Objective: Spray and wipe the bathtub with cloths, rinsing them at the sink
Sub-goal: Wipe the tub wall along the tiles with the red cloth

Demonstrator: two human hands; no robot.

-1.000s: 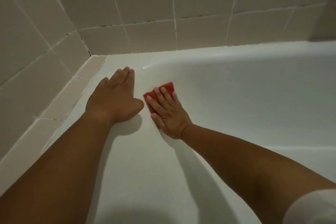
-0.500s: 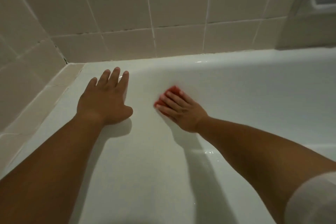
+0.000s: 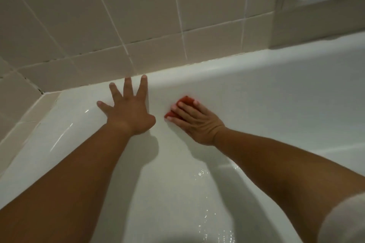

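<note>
A person leans over a white bathtub [image 3: 276, 94], both bare forearms reaching into it toward twelve o'clock. The left hand [image 3: 128, 116] lies palm-down on the tub's sloping inner wall near the corner, fingers straight and fanned wide apart, holding nothing; its longest fingertips reach the rounded rim just below the beige wall tiles [image 3: 118, 16]. At about three o'clock from it, a little apart, the right hand [image 3: 195, 122] presses flat on a small red cloth [image 3: 185, 102], fingers straight and close together, laid over the cloth rather than curled round it. The cloth sits against the tub wall beneath those fingers, with its red edges peeking out at the fingertips toward eleven o'clock. Wet streaks [image 3: 203, 193] glisten on the tub surface at six o'clock, between the two forearms. A pale sleeve [image 3: 343, 221] covers the right upper arm at five o'clock. The tiled wall fills the view from nine to one o'clock.
</note>
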